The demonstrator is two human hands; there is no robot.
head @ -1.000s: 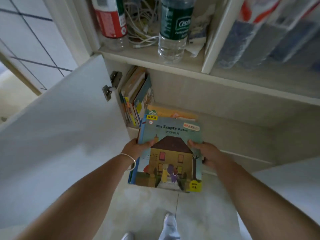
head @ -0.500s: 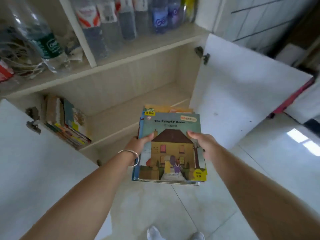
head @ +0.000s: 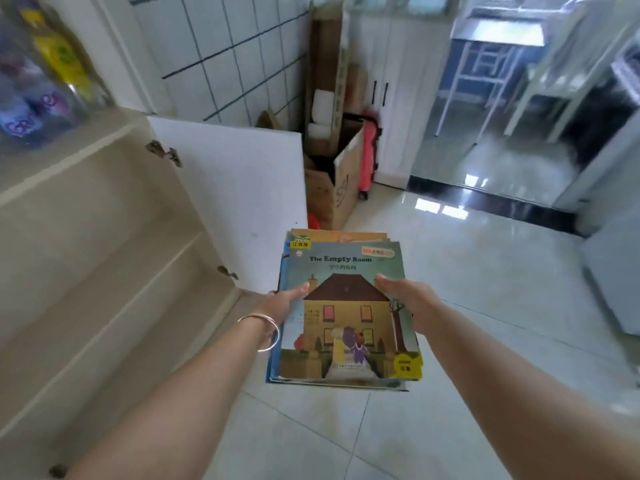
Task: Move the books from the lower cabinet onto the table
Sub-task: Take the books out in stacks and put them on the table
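1. Bottles (head: 41,81) with coloured labels stand blurred on the upper shelf at the far left, above the lower cabinet (head: 104,271), whose pale shelves show at this angle with no books visible on them.
2. Just right of the cabinet its white door (head: 235,188) stands swung open, hinges on its inner edge, its outer edge close to the far corner of the carried books.
3. Left hand (head: 282,306), a silver bangle (head: 265,332) on the wrist, grips the left edge of the stack of books (head: 346,317), thumb lying on the top cover and the fingers hidden beneath.
4. The stack is held level in the air above the tiled floor (head: 485,306), between the two forearms; the top cover reads "The Empty Room" and shows a yellow house, and orange and blue edges of other books stick out beyond it.
5. Right hand (head: 410,304) clasps the right edge of the same stack, thumb on the cover, fingers out of sight underneath.
6. Behind the door, a cardboard box (head: 332,192) stuffed with flattened cardboard stands against the tiled wall, a pink-red item (head: 369,161) beside it, then white closet doors (head: 391,98).
7. To the right the glossy floor lies open up to a dark threshold strip (head: 485,199); beyond it stands a table-like frame with white legs (head: 485,57), blurred.
8. At the far right edge a grey-white unit (head: 613,271) borders the open floor.
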